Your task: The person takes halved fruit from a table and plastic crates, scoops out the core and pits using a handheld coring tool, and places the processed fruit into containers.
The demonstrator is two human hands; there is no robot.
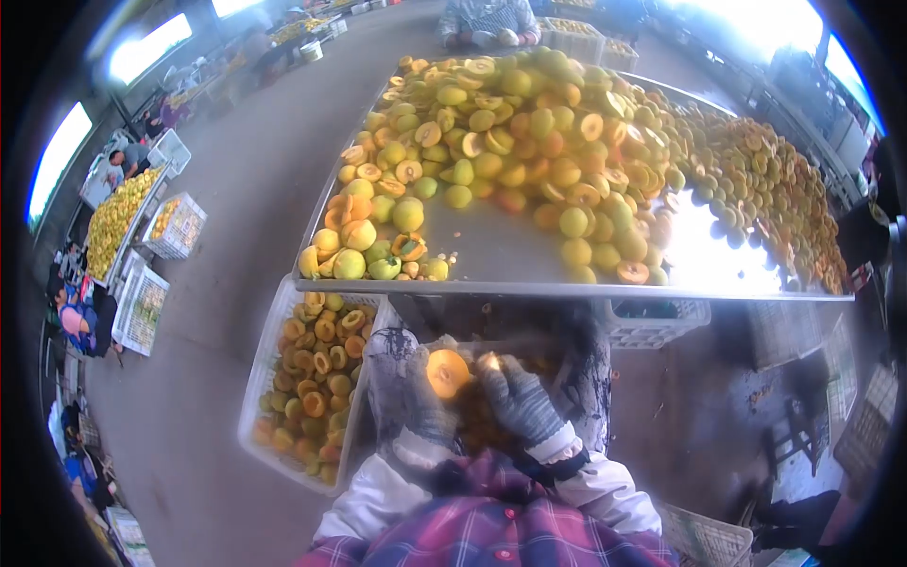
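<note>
My left hand (425, 402), in a grey knit glove, is closed around a halved yellow peach (447, 373) with its cut face and round hollow turned up. Close beside it, my right hand (521, 404), gloved alike, has its fingers pinched on a small bright orange-yellow thing (489, 361), too blurred to name. Both hands are over my lap, below the front edge of a metal table (491, 248). Heaped on that table are whole and cut peaches (529, 123). A few small pits (442, 258) lie near its front edge.
A white crate (260, 397) filled with peach halves (316, 369) stands to my left. Under the table at right is another white crate (652, 326). Across the table a person (488, 24) is at work. Other people and a peach-covered table (118, 222) are far left.
</note>
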